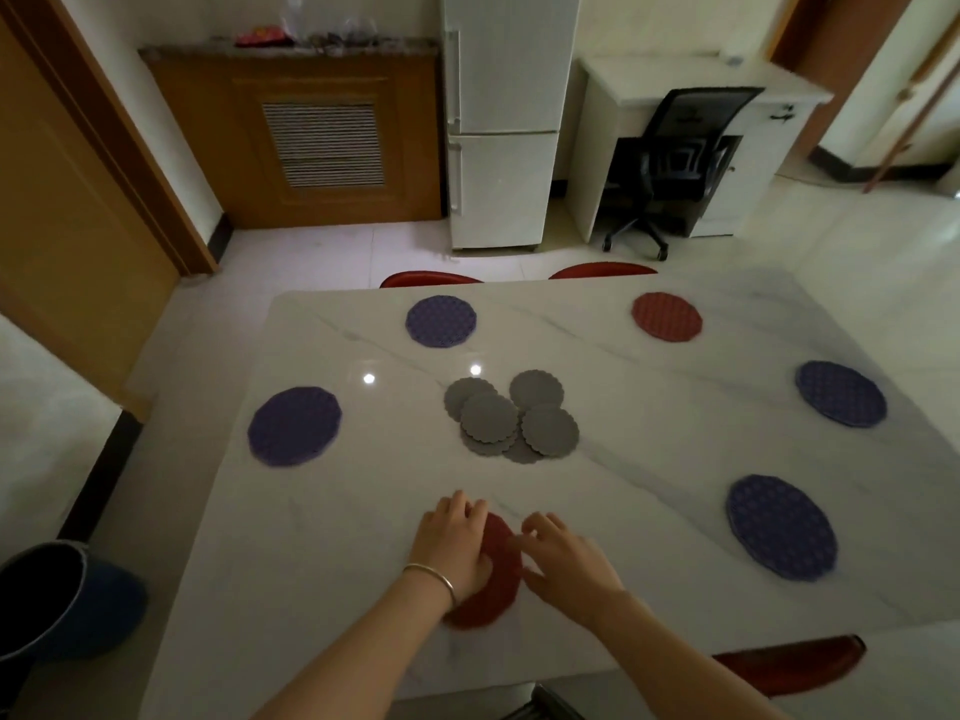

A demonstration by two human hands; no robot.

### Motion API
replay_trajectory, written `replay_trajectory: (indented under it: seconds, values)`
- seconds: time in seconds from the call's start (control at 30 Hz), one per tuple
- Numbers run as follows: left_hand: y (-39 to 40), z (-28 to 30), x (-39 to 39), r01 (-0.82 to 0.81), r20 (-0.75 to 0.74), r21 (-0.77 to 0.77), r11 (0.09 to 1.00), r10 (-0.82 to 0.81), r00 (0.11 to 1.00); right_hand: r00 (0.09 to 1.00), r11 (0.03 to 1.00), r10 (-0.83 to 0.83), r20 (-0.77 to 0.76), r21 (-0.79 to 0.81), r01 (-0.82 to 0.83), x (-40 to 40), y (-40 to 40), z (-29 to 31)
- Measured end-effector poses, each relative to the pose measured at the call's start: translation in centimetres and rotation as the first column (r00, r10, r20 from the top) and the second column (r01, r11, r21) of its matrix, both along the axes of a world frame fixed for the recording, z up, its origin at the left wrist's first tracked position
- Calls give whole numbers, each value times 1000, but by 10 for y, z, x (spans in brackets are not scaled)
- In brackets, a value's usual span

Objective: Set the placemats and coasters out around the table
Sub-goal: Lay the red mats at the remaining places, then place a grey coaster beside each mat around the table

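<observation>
Here both hands, left hand (pixel 452 543) and right hand (pixel 566 563), press flat-fingered on the red placemat (pixel 493 579), squaring it to the desk's (pixel 332 537) near edge. Grey coasters (pixel 511 415) wait mid-desk.

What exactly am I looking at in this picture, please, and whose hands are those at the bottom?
There is no machine here: a person wears a wide-angle camera on the head, so the single picture looks forward and down over their own arms. It bends straight lines a little.

The left hand, with a bangle at the wrist, and the right hand both rest on a red placemat lying flat at the near edge of the white marble table. Neither closes a grip on it; the fingers are spread on top.

Five more round placemats sit around the table: four purple ones and a red one at the far right. In the middle lies a loose pile of grey coasters, not yet set out.

Behind stand a fridge, a desk and an office chair.
</observation>
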State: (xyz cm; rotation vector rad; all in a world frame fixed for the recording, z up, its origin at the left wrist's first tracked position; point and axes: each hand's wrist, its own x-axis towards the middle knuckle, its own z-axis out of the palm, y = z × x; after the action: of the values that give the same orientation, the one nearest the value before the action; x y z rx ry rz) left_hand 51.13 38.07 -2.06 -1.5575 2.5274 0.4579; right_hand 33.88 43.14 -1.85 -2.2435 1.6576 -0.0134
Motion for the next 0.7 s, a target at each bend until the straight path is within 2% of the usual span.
replay_trajectory:
  seconds: [0.2, 0.33, 0.53, 0.7]
  values:
    - [-46, 8, -51, 8, -11, -19, 1000, -8, 1000, 995, 994, -103, -2, -22, 103, -60, -48, 2]
    - [-67, 1, -86, -66, 8, 18, 998, 66, 998, 993, 992, -121, 8, -25, 121, -94, -88, -16]
    - [-86, -12, -122, -249, 88, 79, 965, 242, 966, 996, 998, -59, 71, 12, 58, -126, -146, -39]
    - [-85, -17, -139, -346, 69, 123, 930, 340, 938, 997, 998, 65, 52, 11, -66, -131, -170, -47]
